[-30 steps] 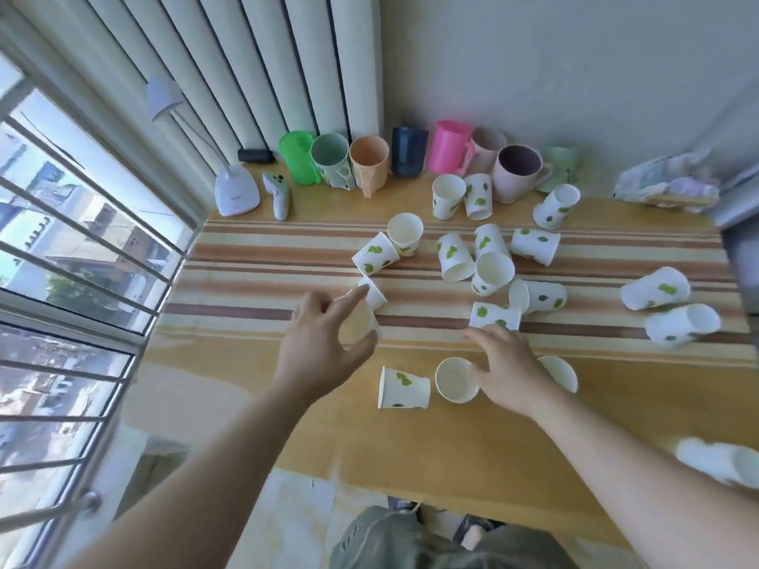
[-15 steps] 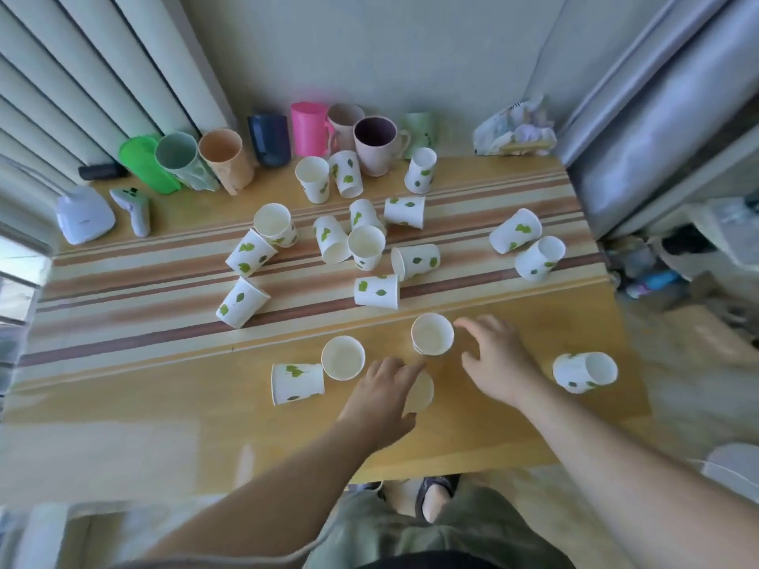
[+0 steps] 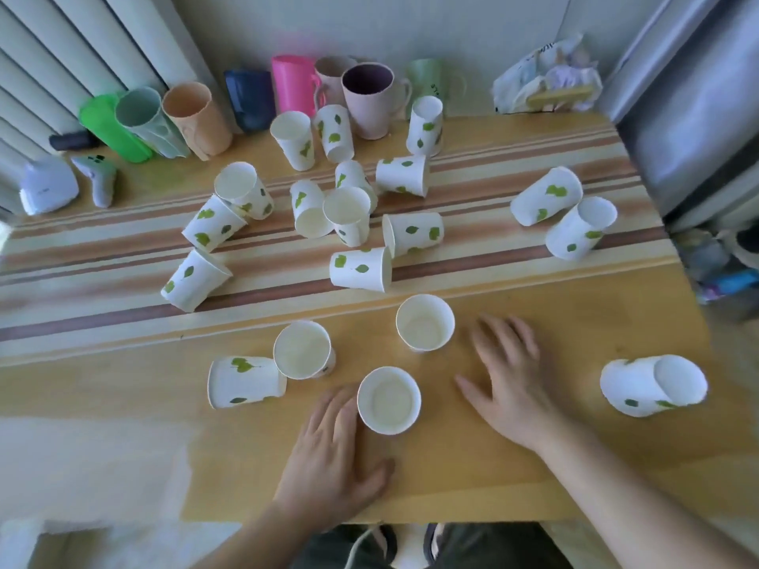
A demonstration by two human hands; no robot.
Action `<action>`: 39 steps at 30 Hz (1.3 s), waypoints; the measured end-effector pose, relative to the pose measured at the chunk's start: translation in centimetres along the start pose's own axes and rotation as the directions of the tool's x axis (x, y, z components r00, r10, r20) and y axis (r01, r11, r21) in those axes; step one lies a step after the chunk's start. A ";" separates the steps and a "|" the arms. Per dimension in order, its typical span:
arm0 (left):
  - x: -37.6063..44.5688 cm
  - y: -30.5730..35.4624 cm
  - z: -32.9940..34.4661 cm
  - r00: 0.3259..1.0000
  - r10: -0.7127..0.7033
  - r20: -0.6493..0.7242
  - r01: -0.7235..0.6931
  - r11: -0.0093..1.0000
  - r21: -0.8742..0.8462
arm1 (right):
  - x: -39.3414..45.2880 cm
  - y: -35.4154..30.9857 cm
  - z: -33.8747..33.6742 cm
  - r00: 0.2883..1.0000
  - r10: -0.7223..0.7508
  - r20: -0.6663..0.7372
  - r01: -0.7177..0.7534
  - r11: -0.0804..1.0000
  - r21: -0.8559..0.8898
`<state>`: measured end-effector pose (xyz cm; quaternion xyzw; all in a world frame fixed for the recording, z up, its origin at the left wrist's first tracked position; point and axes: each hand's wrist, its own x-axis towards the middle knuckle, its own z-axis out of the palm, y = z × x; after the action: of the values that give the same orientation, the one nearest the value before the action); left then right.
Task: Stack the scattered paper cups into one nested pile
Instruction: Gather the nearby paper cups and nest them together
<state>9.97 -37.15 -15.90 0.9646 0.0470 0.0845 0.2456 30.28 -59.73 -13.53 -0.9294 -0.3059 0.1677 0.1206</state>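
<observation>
Several white paper cups with green leaf prints lie scattered over the wooden table (image 3: 123,404). One cup (image 3: 389,400) stands upright near the front edge, with my left hand (image 3: 334,449) flat beside it, fingers against its left side. Another upright cup (image 3: 425,322) stands just left of my right hand (image 3: 511,384), which rests open on the table, holding nothing. A third upright cup (image 3: 302,349) stands next to a cup on its side (image 3: 244,381). A tipped cup (image 3: 653,386) lies at the front right. More cups (image 3: 361,269) lie on the striped mat.
Plastic cups and mugs (image 3: 365,96) line the back wall, with a crumpled bag (image 3: 546,76) at the back right. A white lamp base (image 3: 47,190) and a small thermometer-like device (image 3: 98,180) sit at the back left. The table's right edge drops off beside a grey cabinet.
My left hand carried a cup from the striped mat to the front of the table and set it upright. My right hand spread flat. The camera swung to the right.
</observation>
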 end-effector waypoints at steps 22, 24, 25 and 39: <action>-1.2 1.5 -1.3 0.980 -0.180 0.081 0.159 0.964 0.211 | -8.3 -2.9 3.8 0.976 0.047 -0.212 -0.074 0.990 -0.121; -0.9 1.9 -1.7 0.972 -0.220 0.086 0.203 0.963 0.177 | -8.7 -3.1 4.2 0.976 0.058 -0.209 -0.082 0.991 -0.105; -0.6 2.0 -1.8 0.968 -0.235 0.084 0.218 0.961 0.169 | -8.7 -3.2 4.1 0.976 0.058 -0.208 -0.081 0.991 -0.107; 7.5 1.5 0.4 0.978 -0.187 -0.088 0.128 0.883 -0.450 | 2.1 -4.1 0.6 0.907 0.156 -0.391 0.138 0.767 0.626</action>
<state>17.44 -37.70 -14.47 0.8689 0.1206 0.1345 0.4608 29.50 -55.16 -13.30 -0.8468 -0.1923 0.0583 0.4925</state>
